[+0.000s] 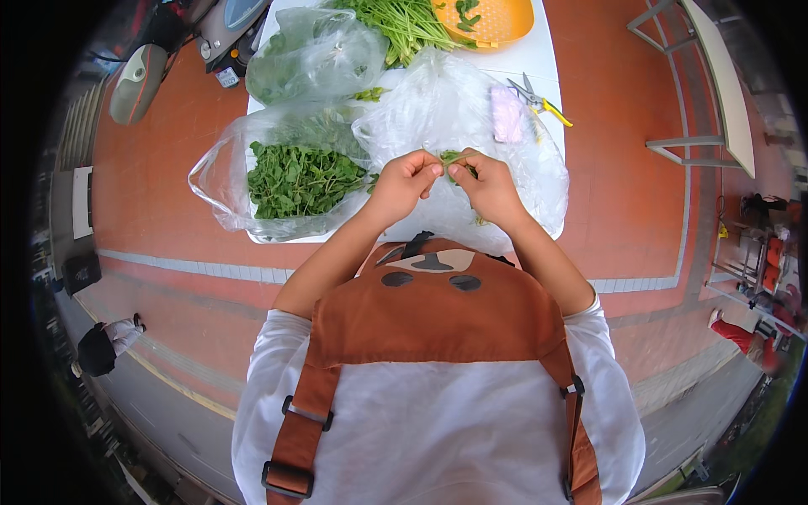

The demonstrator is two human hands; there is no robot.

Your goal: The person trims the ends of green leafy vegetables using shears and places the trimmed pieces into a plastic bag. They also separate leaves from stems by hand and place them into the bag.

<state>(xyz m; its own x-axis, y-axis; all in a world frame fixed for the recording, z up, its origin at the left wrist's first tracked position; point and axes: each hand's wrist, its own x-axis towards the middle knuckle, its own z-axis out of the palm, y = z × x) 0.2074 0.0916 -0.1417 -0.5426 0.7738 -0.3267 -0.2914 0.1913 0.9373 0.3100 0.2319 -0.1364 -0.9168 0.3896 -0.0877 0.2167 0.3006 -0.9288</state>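
Both hands meet over the near side of a white table [543, 66]. My right hand [489, 183] grips a thin green stem [456, 158], with some dark leaf showing beneath the fingers. At the stem's left end, the thumb and fingertips of my left hand [407, 183] are pinched together on it. Under the hands spreads a clear plastic bag [416, 104]. To their left, a heap of leafy greens [303, 183] lies in an open clear plastic bag [218, 170] with a loop handle.
Yellow-handled pruning shears [540, 101] lie at the table's right edge, by a pale purple packet [506, 113]. Farther back are a full plastic bag [315, 57], long-stemmed greens [407, 28] and an orange basket [505, 22] holding a few leaves. A scooter [230, 31] stands at the left.
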